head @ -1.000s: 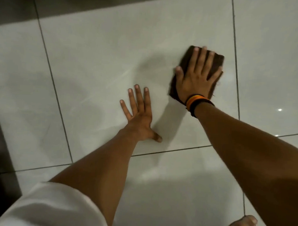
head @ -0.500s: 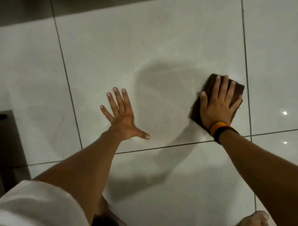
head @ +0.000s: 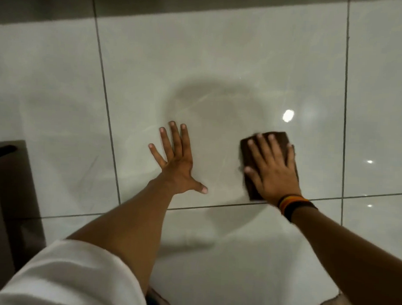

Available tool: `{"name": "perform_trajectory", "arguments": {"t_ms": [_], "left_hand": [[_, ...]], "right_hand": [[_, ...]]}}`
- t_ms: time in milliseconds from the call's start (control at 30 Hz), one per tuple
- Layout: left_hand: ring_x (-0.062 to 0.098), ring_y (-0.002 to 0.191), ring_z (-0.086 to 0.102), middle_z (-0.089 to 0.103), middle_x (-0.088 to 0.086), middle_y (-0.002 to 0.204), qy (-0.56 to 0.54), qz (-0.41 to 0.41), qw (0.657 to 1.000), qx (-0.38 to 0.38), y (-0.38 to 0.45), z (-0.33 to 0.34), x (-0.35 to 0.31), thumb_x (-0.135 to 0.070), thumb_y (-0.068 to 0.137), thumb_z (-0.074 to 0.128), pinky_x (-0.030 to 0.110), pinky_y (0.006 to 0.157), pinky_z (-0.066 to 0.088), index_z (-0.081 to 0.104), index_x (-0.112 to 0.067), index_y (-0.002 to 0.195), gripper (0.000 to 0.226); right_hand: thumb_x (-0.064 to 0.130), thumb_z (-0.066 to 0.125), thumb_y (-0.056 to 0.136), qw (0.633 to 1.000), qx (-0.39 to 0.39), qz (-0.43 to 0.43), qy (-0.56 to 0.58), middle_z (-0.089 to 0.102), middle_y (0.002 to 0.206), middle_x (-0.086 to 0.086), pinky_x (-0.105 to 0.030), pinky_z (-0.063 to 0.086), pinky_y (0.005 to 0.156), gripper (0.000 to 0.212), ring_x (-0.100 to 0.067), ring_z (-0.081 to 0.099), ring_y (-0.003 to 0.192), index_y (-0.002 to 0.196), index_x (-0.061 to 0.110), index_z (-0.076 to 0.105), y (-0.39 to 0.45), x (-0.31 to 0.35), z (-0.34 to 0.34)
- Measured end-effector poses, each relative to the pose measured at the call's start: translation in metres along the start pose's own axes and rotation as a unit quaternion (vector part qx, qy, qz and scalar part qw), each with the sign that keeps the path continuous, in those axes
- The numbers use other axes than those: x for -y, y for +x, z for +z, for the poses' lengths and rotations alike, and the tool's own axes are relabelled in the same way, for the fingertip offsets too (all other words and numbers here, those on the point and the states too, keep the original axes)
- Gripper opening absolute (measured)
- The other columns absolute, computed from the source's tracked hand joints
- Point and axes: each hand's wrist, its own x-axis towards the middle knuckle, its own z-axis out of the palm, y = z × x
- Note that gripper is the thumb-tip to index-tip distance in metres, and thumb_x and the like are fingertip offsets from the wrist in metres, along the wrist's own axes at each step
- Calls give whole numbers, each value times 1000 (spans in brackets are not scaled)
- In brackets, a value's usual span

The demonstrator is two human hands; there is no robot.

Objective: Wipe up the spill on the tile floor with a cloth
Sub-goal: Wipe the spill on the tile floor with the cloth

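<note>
The right hand (head: 272,170) lies flat, fingers spread, pressing the dark cloth (head: 275,138) onto the tile floor (head: 221,50) just above a grout line, its long axis pointing away, while the left hand (head: 175,161) braces open-palmed beside it.

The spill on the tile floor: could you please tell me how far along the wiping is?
Under way. The right hand presses the folded brown cloth flat onto the tile floor near a grout line; the left hand braces beside it. Faint streaks ahead of the hands suggest wiped ground. No puddle is clearly visible, so what is left cannot be judged.
</note>
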Motion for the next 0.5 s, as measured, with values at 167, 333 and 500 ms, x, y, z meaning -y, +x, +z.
{"name": "perform_trajectory", "arguments": {"t_ms": [167,333,500], "left_hand": [[43,142,-53,-58,16,153,3,2,1000,-15,4,4,3,-71,43,93,72,108,-30,-48,-15,149,185],[42,140,-55,-59,15,152,-3,23,999,-24,4,9,4,-70,41,95,68,103,-35,-48,-18,149,186],[43,142,-53,-58,16,153,5,28,999,-35,2,10,1,-70,43,94,70,105,-33,-45,-16,151,185]], "right_hand": [[57,22,101,968,-77,213,113,6,171,-5,-71,7,119,70,-30,4,158,162,23,8,91,34,-32],[56,26,101,997,-64,15,47,13,171,-7,-71,9,118,70,-32,10,157,161,21,15,98,96,-29],[58,32,101,997,-14,2,70,9,171,-3,-68,6,121,72,-28,6,158,162,25,12,-18,79,17]]}}
